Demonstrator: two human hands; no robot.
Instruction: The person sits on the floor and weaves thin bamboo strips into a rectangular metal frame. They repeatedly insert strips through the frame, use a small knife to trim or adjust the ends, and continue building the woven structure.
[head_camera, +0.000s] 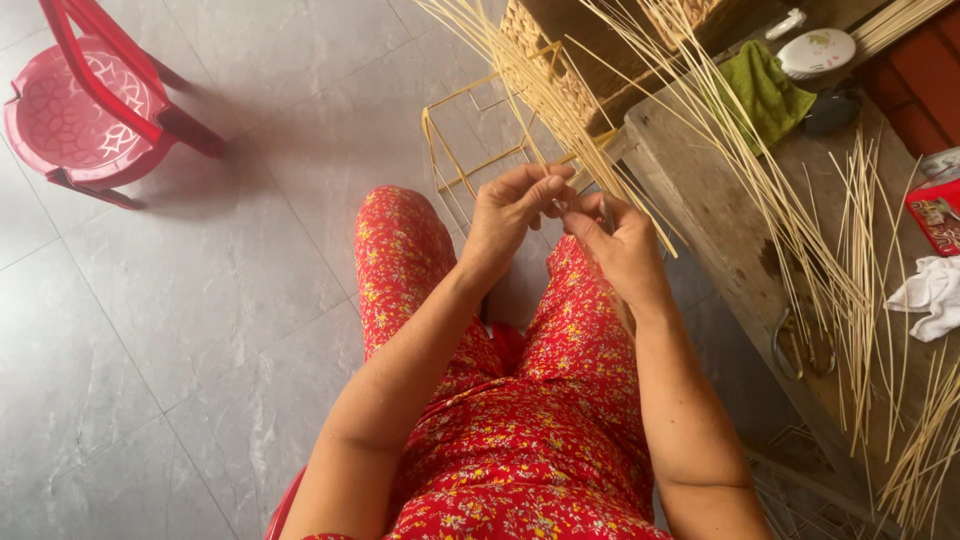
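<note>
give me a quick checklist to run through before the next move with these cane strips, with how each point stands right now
1. Both hands on the work: left hand and right hand meet at the fingertips over the lap. Ok.
2. Strand pinched: the cane strips run up from the fingers; which single strand is held, cannot tell.
3. Basket steady: it leans at the wooden table edge, partly out of view. Cannot tell.
4. Spare strips to hand: many lie on the table by the right hand. Ok.
5. Wire frame out of the way: it stands on the floor just beyond the hands, close under the strips. Not ok.
</note>
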